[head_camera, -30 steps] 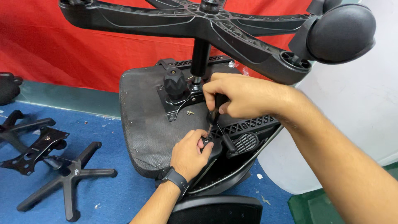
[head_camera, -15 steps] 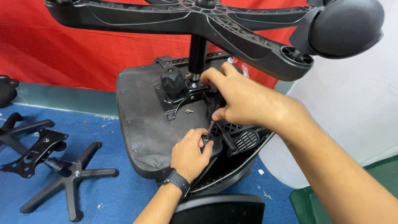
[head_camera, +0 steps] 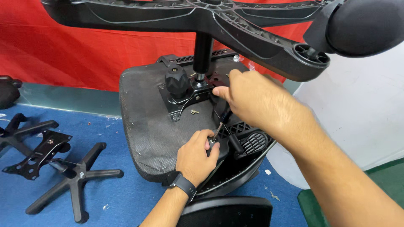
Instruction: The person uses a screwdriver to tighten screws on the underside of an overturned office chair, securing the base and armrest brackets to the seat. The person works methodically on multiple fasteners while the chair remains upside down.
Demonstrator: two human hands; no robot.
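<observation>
Since a moment earlier my right hand (head_camera: 252,98) had shifted up toward the mechanism plate (head_camera: 185,98), fingers closed around a screwdriver (head_camera: 222,120). My left hand (head_camera: 197,156) gripped the bracket (black plastic) on the upturned seat (head_camera: 147,126).

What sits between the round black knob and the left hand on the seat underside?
In the head view, bare seat fabric and one loose screw.
</observation>
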